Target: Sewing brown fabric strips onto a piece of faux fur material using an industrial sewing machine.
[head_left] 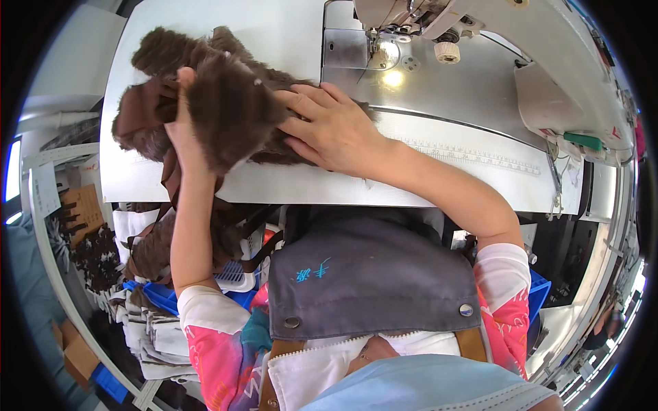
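Head view: a brown fur piece (236,106) lies bunched on the left part of the counter (301,188), with a smooth brown strip (140,109) at its left side.
Left hand: the left hand (188,127) holds the fur, thumb upright on its near left side; a raised part of the pile hides the other fingers.
Right hand: the right hand (332,130) lies palm down against the fur's right side, fingers slightly spread and touching it; whether they pinch it cannot be told.
Counter: white, with a ruler scale (480,154) along the near side, beyond the right forearm.
Sewing machine: the sewing machine (480,24) stands at the far right, its lamp lighting a spot on the metal bed (449,96); the fur lies left of the needle area.
Below the counter: more brown fur (151,253), a blue bin (161,296) and stacked pale fabric (147,339) sit at the left.
Room: a cardboard box (79,356) is at the lower left; a grey apron (373,281) covers the person's front.
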`<state>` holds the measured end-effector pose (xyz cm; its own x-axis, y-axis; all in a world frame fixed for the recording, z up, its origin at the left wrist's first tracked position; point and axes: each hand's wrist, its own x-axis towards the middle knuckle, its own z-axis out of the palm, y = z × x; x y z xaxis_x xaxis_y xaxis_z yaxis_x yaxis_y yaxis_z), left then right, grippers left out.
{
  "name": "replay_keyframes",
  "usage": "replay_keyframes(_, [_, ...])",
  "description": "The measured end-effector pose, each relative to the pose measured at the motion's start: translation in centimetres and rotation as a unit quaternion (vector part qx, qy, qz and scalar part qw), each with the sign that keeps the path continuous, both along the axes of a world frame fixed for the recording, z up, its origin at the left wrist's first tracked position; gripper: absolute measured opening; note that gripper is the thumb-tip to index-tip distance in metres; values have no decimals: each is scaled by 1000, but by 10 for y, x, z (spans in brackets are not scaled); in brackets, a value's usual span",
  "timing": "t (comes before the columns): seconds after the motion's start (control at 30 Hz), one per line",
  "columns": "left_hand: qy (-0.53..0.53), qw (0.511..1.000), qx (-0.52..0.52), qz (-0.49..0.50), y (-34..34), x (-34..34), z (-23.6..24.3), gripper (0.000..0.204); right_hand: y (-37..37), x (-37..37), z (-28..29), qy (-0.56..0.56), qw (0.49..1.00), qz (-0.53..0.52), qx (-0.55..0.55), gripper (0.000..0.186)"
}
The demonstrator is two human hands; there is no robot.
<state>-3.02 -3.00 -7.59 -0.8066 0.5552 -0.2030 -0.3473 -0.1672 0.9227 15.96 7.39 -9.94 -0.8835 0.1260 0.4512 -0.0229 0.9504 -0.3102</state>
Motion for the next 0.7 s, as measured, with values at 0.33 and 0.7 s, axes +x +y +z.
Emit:
replay_keyframes(0.33, [643,699,-253,-184,17,-55,154,31,-16,28,9,-22,987,138,-78,46])
replay_keyframes(0.7, [332,884,-19,-327,95,27,-7,25,-16,57,19,45,982,26,-183,26])
